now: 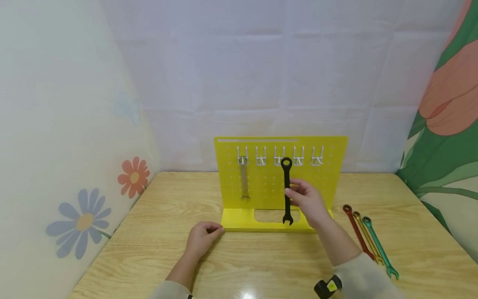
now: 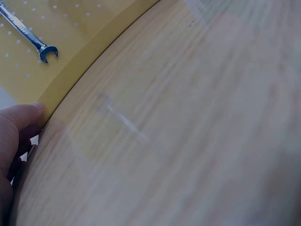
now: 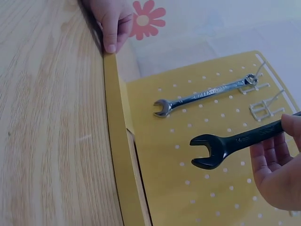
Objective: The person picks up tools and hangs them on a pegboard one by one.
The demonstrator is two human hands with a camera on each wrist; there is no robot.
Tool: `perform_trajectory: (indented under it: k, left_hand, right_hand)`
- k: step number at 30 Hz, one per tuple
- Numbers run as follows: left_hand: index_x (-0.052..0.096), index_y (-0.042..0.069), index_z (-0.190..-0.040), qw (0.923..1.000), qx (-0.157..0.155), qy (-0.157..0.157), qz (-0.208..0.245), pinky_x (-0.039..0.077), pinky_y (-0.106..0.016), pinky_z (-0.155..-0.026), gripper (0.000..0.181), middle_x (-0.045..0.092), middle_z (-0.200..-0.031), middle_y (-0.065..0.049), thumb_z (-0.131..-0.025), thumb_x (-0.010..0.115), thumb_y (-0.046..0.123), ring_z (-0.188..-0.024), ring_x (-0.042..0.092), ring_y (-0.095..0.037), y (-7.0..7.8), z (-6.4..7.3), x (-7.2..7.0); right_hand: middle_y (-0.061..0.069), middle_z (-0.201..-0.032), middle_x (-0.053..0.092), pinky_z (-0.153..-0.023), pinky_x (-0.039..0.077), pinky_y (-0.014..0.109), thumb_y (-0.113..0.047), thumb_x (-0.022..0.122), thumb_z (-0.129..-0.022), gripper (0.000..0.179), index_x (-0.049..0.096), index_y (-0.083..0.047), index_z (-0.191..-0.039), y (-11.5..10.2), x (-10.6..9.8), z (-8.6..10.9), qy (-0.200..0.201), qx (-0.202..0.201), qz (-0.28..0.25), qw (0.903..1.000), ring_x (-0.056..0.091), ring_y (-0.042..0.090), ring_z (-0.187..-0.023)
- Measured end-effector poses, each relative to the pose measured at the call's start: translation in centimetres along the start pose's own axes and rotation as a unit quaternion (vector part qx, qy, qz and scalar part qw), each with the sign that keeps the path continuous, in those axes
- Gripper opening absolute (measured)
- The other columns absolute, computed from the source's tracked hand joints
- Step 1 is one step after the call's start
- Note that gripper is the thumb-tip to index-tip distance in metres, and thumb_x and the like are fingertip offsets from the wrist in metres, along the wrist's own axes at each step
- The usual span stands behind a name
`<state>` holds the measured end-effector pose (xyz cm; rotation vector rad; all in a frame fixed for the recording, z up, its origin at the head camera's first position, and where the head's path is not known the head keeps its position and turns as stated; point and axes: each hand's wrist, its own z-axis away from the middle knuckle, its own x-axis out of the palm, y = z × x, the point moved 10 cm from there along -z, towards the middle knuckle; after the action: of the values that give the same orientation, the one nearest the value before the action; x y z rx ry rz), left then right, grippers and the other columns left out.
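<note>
A black combination wrench (image 1: 287, 195) is upright in front of the yellow pegboard (image 1: 267, 187), ring end up. My right hand (image 1: 308, 201) grips its shaft between thumb and fingers; in the right wrist view the open end of the black wrench (image 3: 211, 150) points away from the hand. At the near left corner of the pegboard's base (image 1: 239, 224), my left hand (image 1: 203, 237) pinches the edge with thumb and fingers. A silver combination wrench (image 1: 244, 178) hangs by its ring from the leftmost hook. Beside it, several white hooks (image 1: 261, 158) run along the top row.
Right of the pegboard, a red wrench (image 1: 358, 232), a gold wrench (image 1: 367, 237) and a green wrench (image 1: 380, 246) lie side by side on the wooden table (image 1: 149, 249). A pale cloth (image 1: 261, 74) hangs behind, with flower-patterned walls at both sides.
</note>
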<state>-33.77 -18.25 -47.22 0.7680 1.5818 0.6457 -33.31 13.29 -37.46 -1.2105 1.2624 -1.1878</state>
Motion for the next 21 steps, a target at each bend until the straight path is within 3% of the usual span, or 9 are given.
perform_trajectory:
  k: [21]
  left_hand:
    - [0.077,0.01,-0.085,1.0,0.002,0.0,-0.004,0.051,-0.027,-0.076,0.005,0.075,-0.086,-0.001,-0.085,0.076,0.014,-0.083,0.064,-0.011,0.0,0.1,0.0]
  right_hand:
    - [0.007,-0.101,0.061,-0.09,0.055,0.042,-0.002,0.06,-0.094,0.032,0.057,0.005,-0.126,0.8,4.8,-1.7,-0.03,0.013,-0.025,0.9992,0.06,0.015,-0.089]
